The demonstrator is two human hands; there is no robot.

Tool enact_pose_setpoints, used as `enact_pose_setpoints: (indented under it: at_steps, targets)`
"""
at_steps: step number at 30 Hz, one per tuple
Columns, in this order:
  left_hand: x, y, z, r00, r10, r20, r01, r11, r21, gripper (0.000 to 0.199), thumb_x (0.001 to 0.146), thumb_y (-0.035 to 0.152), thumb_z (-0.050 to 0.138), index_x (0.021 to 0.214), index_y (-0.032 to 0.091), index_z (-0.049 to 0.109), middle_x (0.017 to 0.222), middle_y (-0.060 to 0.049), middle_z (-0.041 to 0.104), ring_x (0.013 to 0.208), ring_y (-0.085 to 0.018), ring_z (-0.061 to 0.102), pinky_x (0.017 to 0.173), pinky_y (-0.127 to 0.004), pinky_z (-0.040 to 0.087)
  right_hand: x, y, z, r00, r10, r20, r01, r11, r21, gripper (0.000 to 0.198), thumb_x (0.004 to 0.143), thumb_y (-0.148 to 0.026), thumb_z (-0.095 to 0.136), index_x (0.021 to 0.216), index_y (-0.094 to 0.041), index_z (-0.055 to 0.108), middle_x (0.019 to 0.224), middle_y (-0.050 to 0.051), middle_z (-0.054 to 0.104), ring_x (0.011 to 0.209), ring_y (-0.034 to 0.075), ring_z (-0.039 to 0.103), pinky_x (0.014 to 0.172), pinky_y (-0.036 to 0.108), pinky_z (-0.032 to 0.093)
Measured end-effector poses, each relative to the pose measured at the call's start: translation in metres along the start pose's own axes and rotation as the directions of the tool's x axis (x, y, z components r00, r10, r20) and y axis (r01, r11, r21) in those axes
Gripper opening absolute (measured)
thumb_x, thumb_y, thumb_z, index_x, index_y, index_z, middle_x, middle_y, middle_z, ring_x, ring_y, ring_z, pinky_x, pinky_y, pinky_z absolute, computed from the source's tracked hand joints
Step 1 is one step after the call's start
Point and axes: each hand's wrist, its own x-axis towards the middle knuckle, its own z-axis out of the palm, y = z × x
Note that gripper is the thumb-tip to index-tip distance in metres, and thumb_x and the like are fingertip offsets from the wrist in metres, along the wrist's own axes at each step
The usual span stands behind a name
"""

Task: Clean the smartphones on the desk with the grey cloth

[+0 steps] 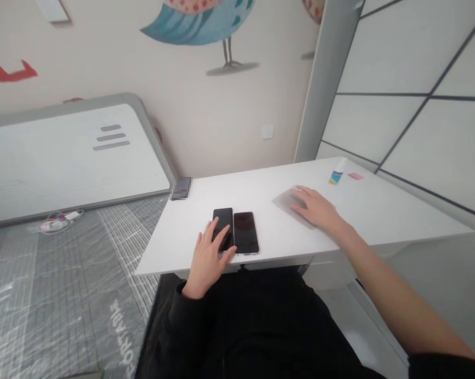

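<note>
Two dark smartphones lie side by side on the white desk (205, 192). Fingers spread, my left hand (209, 258) rests over the left phone (223, 216), with its thumb reaching to the lower edge of the right phone (245, 231). Farther right, my right hand (316, 206) lies over a thin greyish translucent sheet or sleeve (286, 200), whose exact kind I cannot make out. The right fingers are stretched and apart, and the hand covers part of the sheet.
A white tube with a blue and yellow label (335, 176) and a small pink piece (355, 176) are at the back right. A blurred dark item (181, 188) sits at the back left corner. Left of the desk, a cable with a plug strip (56, 223) lies on plastic-covered floor.
</note>
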Motion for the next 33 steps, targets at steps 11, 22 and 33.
enact_pose_setpoints:
  at_steps: [11, 22, 33]
  targets:
    - [0.009, 0.015, 0.002, 0.994, 0.046, 0.102, -0.030, 0.987, -0.156, 0.103, 0.090, 0.043, 0.076, 0.167, 0.028, 0.009, 0.162, -0.012, 0.051, 0.153, -0.029, 0.044, 0.130, -0.057, 0.026, 0.018, -0.029, 0.037, 0.990, -0.136, 0.041, 0.122, 0.961, 0.247, 0.050, 0.110, -0.037, 0.031, 0.122, -0.022, 0.077, 0.133, 0.009, 0.076, 0.125, 0.027, 0.070, 0.109, 0.047, 0.052]
    - [0.008, 0.022, -0.002, 0.994, -0.015, 0.105, 0.035, 0.982, -0.186, 0.099, 0.087, 0.040, 0.079, 0.165, 0.027, 0.019, 0.159, -0.011, 0.054, 0.154, -0.029, 0.043, 0.130, -0.058, 0.025, 0.011, -0.034, 0.020, 0.977, -0.206, 0.049, 0.180, 0.928, 0.328, 0.040, 0.105, -0.038, 0.046, 0.113, -0.017, 0.079, 0.117, 0.015, 0.081, 0.109, 0.033, 0.076, 0.098, 0.050, 0.057]
    - [0.006, 0.018, 0.009, 0.996, -0.050, 0.072, 0.061, 0.986, -0.156, 0.101, 0.089, 0.041, 0.072, 0.167, 0.021, 0.012, 0.168, -0.017, 0.039, 0.154, -0.030, 0.043, 0.131, -0.056, 0.024, -0.028, -0.109, 0.055, 0.726, -0.643, 0.244, 0.552, 0.756, 0.353, 0.062, 0.110, -0.050, 0.034, 0.167, -0.024, 0.030, 0.173, 0.008, 0.029, 0.162, 0.029, 0.024, 0.131, 0.058, 0.020]
